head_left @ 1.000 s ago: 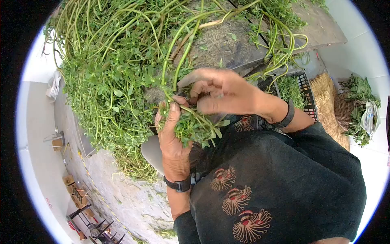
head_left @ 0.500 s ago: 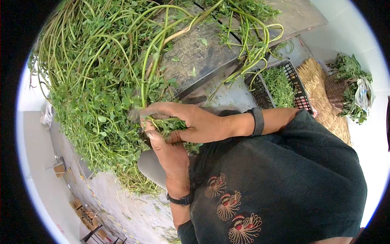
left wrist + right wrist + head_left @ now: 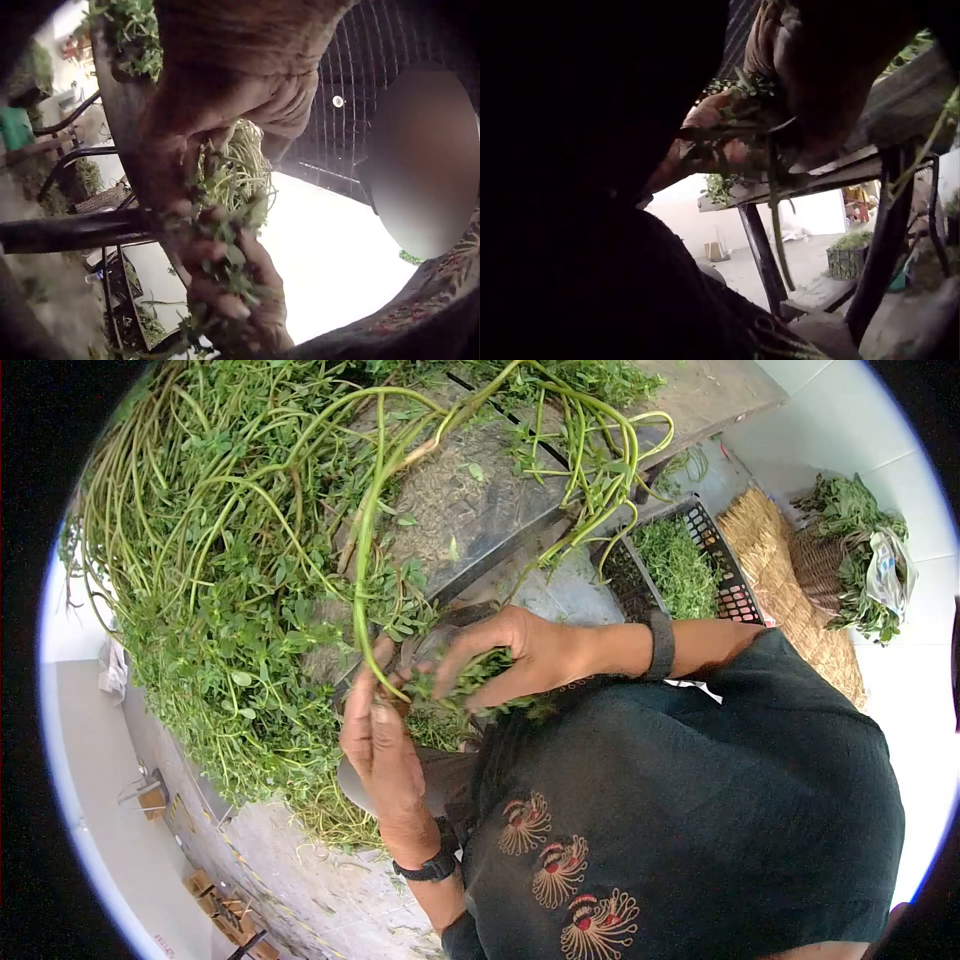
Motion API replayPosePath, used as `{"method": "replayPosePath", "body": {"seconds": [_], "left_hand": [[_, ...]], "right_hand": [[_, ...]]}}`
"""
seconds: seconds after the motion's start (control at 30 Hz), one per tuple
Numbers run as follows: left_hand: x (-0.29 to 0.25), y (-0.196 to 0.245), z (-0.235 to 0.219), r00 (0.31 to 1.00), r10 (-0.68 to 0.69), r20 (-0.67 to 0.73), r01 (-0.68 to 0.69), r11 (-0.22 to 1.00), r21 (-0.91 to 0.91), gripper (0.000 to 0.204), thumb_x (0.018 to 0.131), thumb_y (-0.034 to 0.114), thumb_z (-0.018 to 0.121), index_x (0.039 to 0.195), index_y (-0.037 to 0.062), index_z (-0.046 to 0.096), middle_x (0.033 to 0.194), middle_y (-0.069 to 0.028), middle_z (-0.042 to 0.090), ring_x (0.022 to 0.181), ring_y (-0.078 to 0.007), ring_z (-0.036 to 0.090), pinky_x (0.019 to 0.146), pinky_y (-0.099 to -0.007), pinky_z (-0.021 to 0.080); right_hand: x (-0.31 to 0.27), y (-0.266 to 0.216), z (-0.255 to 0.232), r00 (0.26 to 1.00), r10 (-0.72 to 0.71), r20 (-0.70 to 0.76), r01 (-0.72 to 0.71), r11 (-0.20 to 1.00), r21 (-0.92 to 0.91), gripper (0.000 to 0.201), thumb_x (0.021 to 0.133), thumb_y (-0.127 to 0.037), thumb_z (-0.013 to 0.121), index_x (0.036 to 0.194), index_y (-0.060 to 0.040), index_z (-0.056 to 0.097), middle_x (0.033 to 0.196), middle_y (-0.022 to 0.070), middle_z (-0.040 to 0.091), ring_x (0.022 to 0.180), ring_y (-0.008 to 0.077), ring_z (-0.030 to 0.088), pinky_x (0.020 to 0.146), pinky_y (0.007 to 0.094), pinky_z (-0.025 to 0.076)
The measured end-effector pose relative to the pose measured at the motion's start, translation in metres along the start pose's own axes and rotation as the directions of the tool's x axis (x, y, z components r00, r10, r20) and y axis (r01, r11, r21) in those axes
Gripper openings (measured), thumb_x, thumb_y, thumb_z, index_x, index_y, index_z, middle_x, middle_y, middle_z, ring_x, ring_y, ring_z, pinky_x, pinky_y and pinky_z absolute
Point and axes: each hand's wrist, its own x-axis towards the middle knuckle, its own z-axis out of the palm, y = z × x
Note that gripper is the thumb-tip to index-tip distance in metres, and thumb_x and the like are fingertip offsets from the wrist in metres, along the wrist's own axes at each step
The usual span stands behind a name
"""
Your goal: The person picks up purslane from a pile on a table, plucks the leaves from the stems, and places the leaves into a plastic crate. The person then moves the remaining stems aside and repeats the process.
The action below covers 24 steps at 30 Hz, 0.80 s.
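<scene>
My left hand pinches the lower end of a long, thick green purslane stem that arches up to the pile. Just to its right, my right hand has its fingers curled round a bunch of leafy purslane tips. In the left wrist view the right hand grips these leaves close below the left palm. A large heap of purslane with tangled stems covers the left of the table.
Right of the table stands a black plastic crate with cut greens inside. Beyond it are a straw mat and a woven basket with leafy greens and a plastic bag. Loose stems hang over the table edge.
The right hand came in to the left hand, met it at the stem, and has now drawn back right with leafy tips in its fingers. The left hand keeps its pinch.
</scene>
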Motion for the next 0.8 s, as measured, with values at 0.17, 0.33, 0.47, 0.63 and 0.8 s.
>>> {"method": "replayPosePath", "body": {"seconds": [0.17, 0.33, 0.47, 0.63, 0.8], "left_hand": [[0.011, -0.007, -0.003, 0.994, 0.068, -0.08, -0.068, 0.998, -0.003, 0.047, 0.092, 0.03, 0.051, 0.12, -0.0081, 0.048, 0.119, -0.0205, 0.054, 0.105, -0.0313, 0.057, 0.087, -0.0383, 0.047], [0.013, -0.012, -0.008, 0.985, -0.045, -0.166, 0.033, 0.997, -0.074, 0.039, 0.094, 0.029, 0.048, 0.108, -0.0065, 0.056, 0.105, -0.0188, 0.061, 0.091, -0.0264, 0.062, 0.075, -0.0337, 0.05], [0.011, -0.015, -0.011, 0.983, -0.073, -0.171, 0.06, 0.995, -0.079, 0.038, 0.095, 0.028, 0.047, 0.107, -0.0064, 0.056, 0.097, -0.0178, 0.064, 0.084, -0.0237, 0.064, 0.071, -0.0314, 0.05], [0.01, -0.012, -0.007, 0.982, -0.122, -0.146, 0.114, 0.992, -0.06, 0.041, 0.094, 0.029, 0.048, 0.112, -0.0075, 0.053, 0.094, -0.0178, 0.065, 0.075, -0.0213, 0.064, 0.067, -0.03, 0.049], [0.006, -0.013, -0.006, 0.973, -0.152, -0.172, 0.154, 0.988, -0.004, 0.034, 0.093, 0.023, 0.051, 0.108, -0.0072, 0.056, 0.083, -0.0166, 0.066, 0.063, -0.0185, 0.062, 0.063, -0.0291, 0.049]], "right_hand": [[-0.027, -0.009, -0.034, 0.904, 0.381, 0.195, -0.388, 0.922, 0.0, 0.04, 0.07, -0.01, 0.068, 0.109, -0.0031, 0.062, 0.104, 0.0069, 0.064, 0.097, 0.0156, 0.055, 0.09, 0.0281, 0.041], [-0.1, 0.026, -0.102, 0.717, 0.695, -0.045, -0.695, 0.709, -0.124, 0.038, 0.072, -0.006, 0.067, 0.109, -0.0067, 0.062, 0.09, 0.0024, 0.064, 0.072, 0.0109, 0.058, 0.062, 0.0239, 0.048], [-0.19, 0.046, -0.179, 0.516, 0.754, -0.407, -0.855, 0.483, -0.189, 0.044, 0.065, -0.005, 0.069, 0.108, -0.0112, 0.064, 0.095, 0.0088, 0.066, 0.083, 0.0174, 0.059, 0.074, 0.0336, 0.049], [-0.279, 0.068, -0.247, 0.499, 0.164, -0.851, -0.813, -0.251, -0.526, 0.073, 0.064, -0.03, 0.078, 0.128, -0.016, 0.046, 0.111, 0.0216, 0.058, 0.105, 0.0332, 0.056, 0.087, 0.0393, 0.046], [-0.203, -0.006, -0.261, 0.215, -0.262, -0.941, -0.904, 0.311, -0.293, 0.034, 0.079, -0.035, 0.064, 0.097, -0.006, 0.066, 0.08, 0.0186, 0.064, 0.078, 0.0308, 0.064, 0.068, 0.037, 0.049]]}}
